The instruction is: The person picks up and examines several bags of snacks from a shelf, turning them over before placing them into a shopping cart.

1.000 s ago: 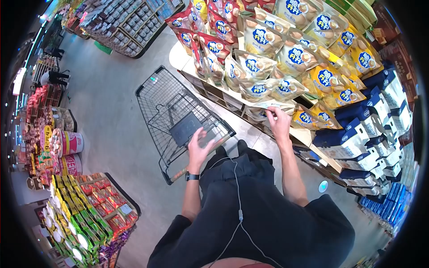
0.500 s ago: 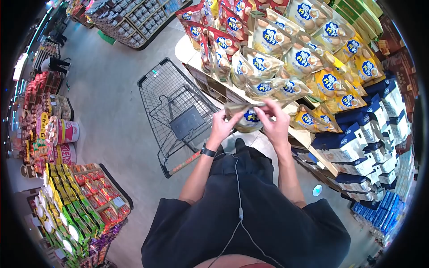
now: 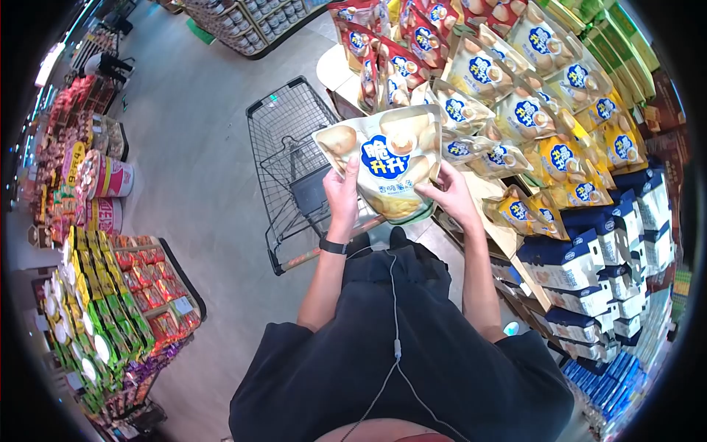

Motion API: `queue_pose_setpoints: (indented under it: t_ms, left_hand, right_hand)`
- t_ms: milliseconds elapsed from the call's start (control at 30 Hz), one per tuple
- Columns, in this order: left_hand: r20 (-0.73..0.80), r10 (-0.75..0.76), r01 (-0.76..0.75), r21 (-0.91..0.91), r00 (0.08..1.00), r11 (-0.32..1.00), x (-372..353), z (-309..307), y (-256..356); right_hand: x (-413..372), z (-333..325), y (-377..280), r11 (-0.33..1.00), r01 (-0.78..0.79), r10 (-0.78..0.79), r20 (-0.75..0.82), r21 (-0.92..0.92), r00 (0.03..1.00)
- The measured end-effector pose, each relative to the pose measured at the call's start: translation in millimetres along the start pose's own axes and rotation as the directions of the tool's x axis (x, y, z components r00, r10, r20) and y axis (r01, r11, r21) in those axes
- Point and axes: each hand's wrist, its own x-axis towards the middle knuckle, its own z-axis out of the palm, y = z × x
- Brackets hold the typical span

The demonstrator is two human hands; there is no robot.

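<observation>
Between my two hands a cream-coloured snack bag (image 3: pixel 394 163) with a blue logo and pictured round snacks stands tilted, its printed front facing me. My left hand (image 3: pixel 343 193) grips its left side, thumb on the front. At the lower right side, my right hand (image 3: pixel 451 196) holds the bag with the thumb in front and the fingers partly hidden behind it. Just beyond, matching cream bags (image 3: pixel 479 74) stand in rows on a display, beside red bags (image 3: pixel 423 37) and yellow bags (image 3: pixel 563 158).
A black wire shopping cart (image 3: pixel 283 132) stands ahead on the left, partly behind the bag. White and navy boxes (image 3: pixel 578 261) are stacked at the right. On the left, a low stand (image 3: pixel 173 283) carries green, yellow and red packets. A person (image 3: pixel 110 66) is far off at upper left.
The bag has been turned and raised from a tipped, foreshortened position, so its whole front now shows. Both hands have shifted to its sides. The view has swung slightly left.
</observation>
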Motion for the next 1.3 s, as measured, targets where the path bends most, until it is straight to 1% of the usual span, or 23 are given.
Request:
queue_pose_setpoints:
  t_ms: [33,67,167,200,300,333,367,433,467,567,600,700,767,800,900,933,1000,1033,1067,1133,1167,1200,1300]
  left_hand:
    - [-0.014,0.004,-0.004,0.003,1.0,1.0,-0.5,-2.0,1.6]
    - [0.012,-0.048,0.047,0.029,0.999,0.998,-0.1,-12.3,0.8]
    - [0.087,-0.026,0.043,-0.205,0.996,0.978,6.6,-25.0,13.5]
    - [0.163,-0.001,0.031,-0.179,0.987,0.983,8.5,-33.9,19.2]
    - [0.193,0.064,-0.075,0.049,0.979,0.996,14.9,-57.2,21.7]
    - [0.229,0.043,-0.048,0.015,0.973,0.999,18.6,-66.6,21.5]
    - [0.227,0.022,-0.035,0.051,0.974,0.998,18.1,-74.6,20.8]
    - [0.223,-0.022,-0.006,0.125,0.975,0.992,13.4,-82.3,26.0]
    - [0.184,-0.031,0.011,0.11,0.982,0.994,12.2,-84.9,27.5]
    - [0.129,-0.013,-0.002,0.111,0.992,0.994,10.0,-96.5,23.3]
    - [0.104,-0.007,-0.005,0.117,0.995,0.993,9.4,-99.2,22.2]
    - [0.013,0.03,-0.031,0.129,0.999,0.991,7.9,-108.3,19.2]
    - [-0.073,0.077,-0.067,0.133,0.994,0.989,9.8,-116.5,14.0]
    - [-0.11,0.059,-0.04,0.169,0.992,0.985,11.2,-124.9,9.8]
    - [-0.051,0.149,-0.124,0.33,0.988,0.936,23.8,-157.2,-12.4]
    - [-0.042,0.106,-0.082,0.377,0.993,0.922,27.5,-170.5,-21.6]
    - [-0.073,0.085,-0.042,0.457,0.994,0.888,33.4,-189.0,-39.4]
    - [-0.087,0.074,-0.021,0.496,0.993,0.868,35.8,-196.9,-49.2]
    - [-0.119,0.04,0.018,0.451,0.992,0.892,36.7,-203.6,-59.9]
    - [-0.139,0.015,0.068,0.572,0.99,0.817,36.5,-212.4,-70.5]
    - [-0.149,0.002,0.093,0.629,0.989,0.772,36.1,-216.7,-76.2]
    - [-0.116,0.079,0.018,0.662,0.99,0.749,39.4,-232.3,-99.0]
    - [-0.057,0.162,-0.029,0.873,0.985,0.486,40.7,-266.1,-140.6]
  right_hand:
    - [4.5,6.4,5.9,1.0,-0.023,0.022,-0.005,-0.019,1.0]
    - [8.3,11.3,10.9,0.998,-0.047,0.046,-0.01,-0.037,0.999]
    - [21.1,36.8,12.4,0.995,0.006,-0.015,-0.096,-0.097,0.995]
    - [25.5,42.8,12.8,0.991,0.022,-0.033,-0.088,-0.133,0.996]
    - [36.0,63.7,15.3,0.996,0.028,-0.035,-0.083,-0.084,0.996]
    - [40.4,69.9,22.7,0.998,0.064,-0.066,-0.071,-0.026,0.995]
    - [43.3,76.2,25.4,0.997,0.074,-0.073,-0.064,0.012,0.995]
    - [46.0,85.8,27.5,0.998,0.063,-0.062,-0.045,0.001,0.997]
    - [48.3,90.1,30.8,0.998,0.067,-0.066,-0.027,0.004,0.997]
    - [56.7,93.1,47.5,0.976,0.125,-0.125,0.013,-0.178,0.992]
    - [58.1,94.5,44.9,0.965,0.112,-0.108,0.029,-0.236,0.994]
    - [61.4,95.6,58.4,0.918,0.153,-0.199,-0.091,-0.367,0.976]
    - [59.7,90.1,62.0,0.922,0.082,-0.131,-0.106,-0.377,0.986]
    - [58.1,84.2,67.3,0.922,0.033,-0.08,-0.106,-0.387,0.991]
    - [45.2,75.1,77.3,0.916,-0.051,0.008,-0.108,-0.398,0.994]
    - [38.0,72.5,80.0,0.913,-0.066,0.024,-0.107,-0.402,0.994]
    - [25.0,68.5,87.2,0.917,-0.065,0.024,-0.109,-0.394,0.994]
    - [20.1,64.4,94.5,0.917,-0.105,0.072,-0.099,-0.386,0.992]
    - [13.1,59.7,101.5,0.915,-0.132,0.104,-0.093,-0.38,0.99]
    - [-0.8,56.8,100.6,0.925,-0.139,0.123,-0.066,-0.354,0.99]
    - [-7.4,55.3,98.5,0.934,-0.174,0.161,-0.069,-0.313,0.985]
    - [-13.1,53.0,95.2,0.919,-0.195,0.18,-0.074,-0.344,0.981]
    - [-27.5,40.8,107.6,0.906,-0.215,0.19,-0.104,-0.364,0.976]
